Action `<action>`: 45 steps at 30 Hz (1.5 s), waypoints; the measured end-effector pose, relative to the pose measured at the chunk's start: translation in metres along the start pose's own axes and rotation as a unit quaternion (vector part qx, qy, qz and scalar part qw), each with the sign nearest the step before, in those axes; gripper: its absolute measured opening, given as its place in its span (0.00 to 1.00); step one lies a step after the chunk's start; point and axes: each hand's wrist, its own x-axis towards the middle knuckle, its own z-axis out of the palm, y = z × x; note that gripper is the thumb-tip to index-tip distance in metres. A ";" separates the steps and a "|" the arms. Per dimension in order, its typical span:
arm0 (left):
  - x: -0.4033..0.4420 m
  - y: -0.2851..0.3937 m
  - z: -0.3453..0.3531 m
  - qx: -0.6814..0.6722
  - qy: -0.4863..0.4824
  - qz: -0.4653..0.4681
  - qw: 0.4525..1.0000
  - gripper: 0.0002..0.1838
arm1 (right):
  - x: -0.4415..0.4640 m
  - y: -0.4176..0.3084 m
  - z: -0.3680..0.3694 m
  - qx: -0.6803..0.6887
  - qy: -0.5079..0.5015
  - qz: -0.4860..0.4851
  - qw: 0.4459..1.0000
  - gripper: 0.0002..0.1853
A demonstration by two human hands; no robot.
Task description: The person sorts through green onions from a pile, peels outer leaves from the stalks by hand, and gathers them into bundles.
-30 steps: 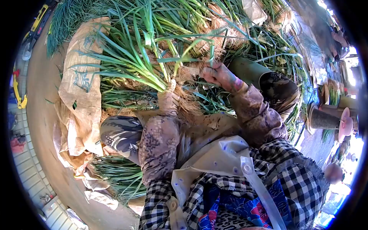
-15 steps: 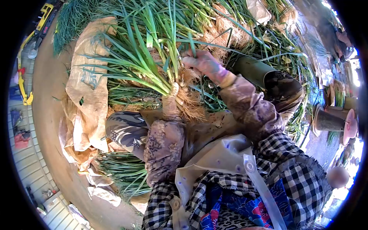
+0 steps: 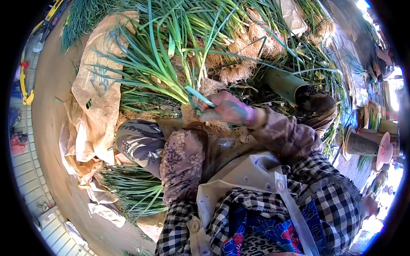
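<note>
Here's the onion bunch, slanting up and left just beyond your lap, its base gripped in your partly hidden left hand; your right hand, blurred, closes round a green strip beside that base. Beyond lie more rooted onions, left a tan sack, right a green boot.

Brn flr on L, pale tiles beyond; v. bright light far R.

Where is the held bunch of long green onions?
Head view: the bunch is left of centre, in the left hand, mostly right of the tan woven sack.
</note>
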 end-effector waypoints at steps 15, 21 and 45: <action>-0.039 0.023 0.037 -0.237 -0.144 -0.088 0.957 0.17 | 0.070 0.032 -0.045 0.409 0.135 0.149 0.890 0.19; -0.020 -0.008 0.008 -0.059 -0.110 -0.065 0.990 0.13 | 0.107 0.091 -0.046 -0.121 0.231 0.114 0.959 0.21; 0.041 -0.026 -0.008 -0.100 0.001 -0.078 0.992 0.15 | -0.077 -0.003 -0.079 0.337 0.292 0.055 0.893 0.11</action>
